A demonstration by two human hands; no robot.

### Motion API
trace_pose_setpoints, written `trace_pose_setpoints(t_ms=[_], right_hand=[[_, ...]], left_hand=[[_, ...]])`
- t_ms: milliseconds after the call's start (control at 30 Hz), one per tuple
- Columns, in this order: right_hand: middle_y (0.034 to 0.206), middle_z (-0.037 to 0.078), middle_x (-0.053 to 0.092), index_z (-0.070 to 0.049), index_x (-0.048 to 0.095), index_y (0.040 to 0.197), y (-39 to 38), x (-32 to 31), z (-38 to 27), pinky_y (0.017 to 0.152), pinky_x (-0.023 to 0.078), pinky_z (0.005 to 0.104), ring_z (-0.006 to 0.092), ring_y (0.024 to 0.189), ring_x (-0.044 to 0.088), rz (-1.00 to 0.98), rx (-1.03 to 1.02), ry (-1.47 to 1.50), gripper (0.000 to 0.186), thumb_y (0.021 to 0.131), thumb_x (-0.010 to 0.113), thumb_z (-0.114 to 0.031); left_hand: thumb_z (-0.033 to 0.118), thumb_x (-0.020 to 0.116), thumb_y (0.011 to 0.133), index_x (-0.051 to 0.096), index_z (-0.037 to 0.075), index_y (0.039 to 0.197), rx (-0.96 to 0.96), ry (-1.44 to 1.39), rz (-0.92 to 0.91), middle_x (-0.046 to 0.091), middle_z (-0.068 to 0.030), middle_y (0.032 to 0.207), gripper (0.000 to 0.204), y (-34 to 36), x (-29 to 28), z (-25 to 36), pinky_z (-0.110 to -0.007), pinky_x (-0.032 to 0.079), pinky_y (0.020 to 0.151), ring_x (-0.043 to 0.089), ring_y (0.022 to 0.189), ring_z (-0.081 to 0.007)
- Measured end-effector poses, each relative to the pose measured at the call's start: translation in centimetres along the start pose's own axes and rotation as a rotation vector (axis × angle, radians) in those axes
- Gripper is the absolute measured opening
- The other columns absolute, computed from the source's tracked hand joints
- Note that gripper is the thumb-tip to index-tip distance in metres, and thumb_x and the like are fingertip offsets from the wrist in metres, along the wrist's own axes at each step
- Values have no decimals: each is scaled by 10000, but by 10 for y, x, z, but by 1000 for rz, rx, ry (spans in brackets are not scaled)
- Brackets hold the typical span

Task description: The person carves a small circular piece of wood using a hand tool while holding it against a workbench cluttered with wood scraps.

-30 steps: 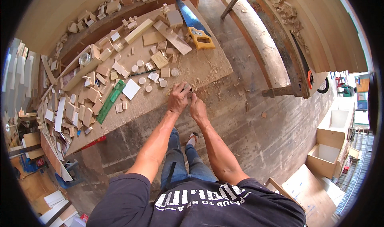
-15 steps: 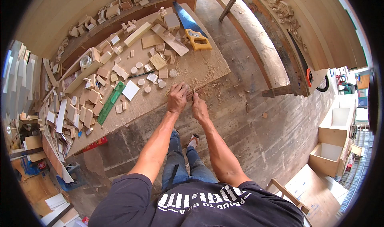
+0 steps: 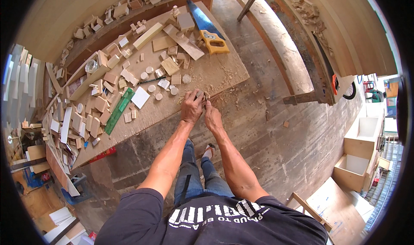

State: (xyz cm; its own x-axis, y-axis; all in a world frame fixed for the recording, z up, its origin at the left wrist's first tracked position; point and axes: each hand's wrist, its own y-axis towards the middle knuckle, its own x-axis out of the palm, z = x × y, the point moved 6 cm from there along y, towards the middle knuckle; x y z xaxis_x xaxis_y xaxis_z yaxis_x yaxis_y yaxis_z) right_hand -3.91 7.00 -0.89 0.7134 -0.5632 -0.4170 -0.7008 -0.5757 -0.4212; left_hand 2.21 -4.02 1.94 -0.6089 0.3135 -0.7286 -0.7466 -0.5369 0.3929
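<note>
At the near edge of the workbench (image 3: 207, 79), my left hand (image 3: 192, 107) is closed, palm down, its fingers curled over something mostly hidden. My right hand (image 3: 212, 117) is closed just beside it, thumb up, almost touching the left fingertips. A small brownish piece (image 3: 206, 98) shows between the two hands, too small to name. Pale wood shavings (image 3: 224, 77) lie on the bench around the fingers. Small round wooden discs (image 3: 174, 91) and a white square tile (image 3: 140, 98) are left of my left hand.
A handsaw with a yellow handle (image 3: 214, 42) lies at the bench's far right. Many wooden blocks (image 3: 101, 103) and a green strip (image 3: 119, 111) cover the left side. A second bench (image 3: 297, 72) stands to the right, with another saw (image 3: 324, 63) at its edge.
My right hand has drawn slightly left, closer to my left hand. The left hand's fingers have shifted a little; the things on the bench stay put.
</note>
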Motion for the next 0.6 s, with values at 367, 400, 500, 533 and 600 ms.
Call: trace_pose_setpoints(t_ms=[367,400,500,533,600], right_hand=[[1026,389,652,77,688,1022,3,5,16,914,457,580,565,1077,595,30,12,-87,674,1088,290,-463],[1026,391,653,76,688,1026,-3,4,18,918,458,574,561,1079,601,8,49,-104,681,1086,292,-476],[1017,385,665,69,689,1042,-7,-6,20,931,465,542,532,1081,630,-72,190,-42,710,1080,297,-522],[1013,381,671,66,690,1047,-9,-8,24,935,467,529,519,1081,642,-106,248,-1,721,1078,298,-539],[1002,367,678,68,687,1063,-10,-15,27,935,471,504,493,1074,654,-47,242,89,743,1076,293,-563]], left_hand=[[84,697,850,737,37,1089,-55,-61,56,700,-142,1160,247,0,2,-2,-445,533,895,617,1035,-368],[96,703,856,732,43,1094,-73,-59,65,697,-133,1160,246,-1,0,-3,-442,535,886,614,1031,-362],[96,699,875,733,52,1082,-120,-52,99,707,-120,1130,214,-2,-1,-6,-443,534,877,617,1018,-355],[92,707,869,743,44,1082,-122,-59,100,712,-129,1132,222,-1,-1,-2,-439,529,895,620,1024,-354],[84,723,856,762,28,1084,-128,-73,103,723,-148,1137,238,1,-2,3,-432,518,931,627,1036,-351]])
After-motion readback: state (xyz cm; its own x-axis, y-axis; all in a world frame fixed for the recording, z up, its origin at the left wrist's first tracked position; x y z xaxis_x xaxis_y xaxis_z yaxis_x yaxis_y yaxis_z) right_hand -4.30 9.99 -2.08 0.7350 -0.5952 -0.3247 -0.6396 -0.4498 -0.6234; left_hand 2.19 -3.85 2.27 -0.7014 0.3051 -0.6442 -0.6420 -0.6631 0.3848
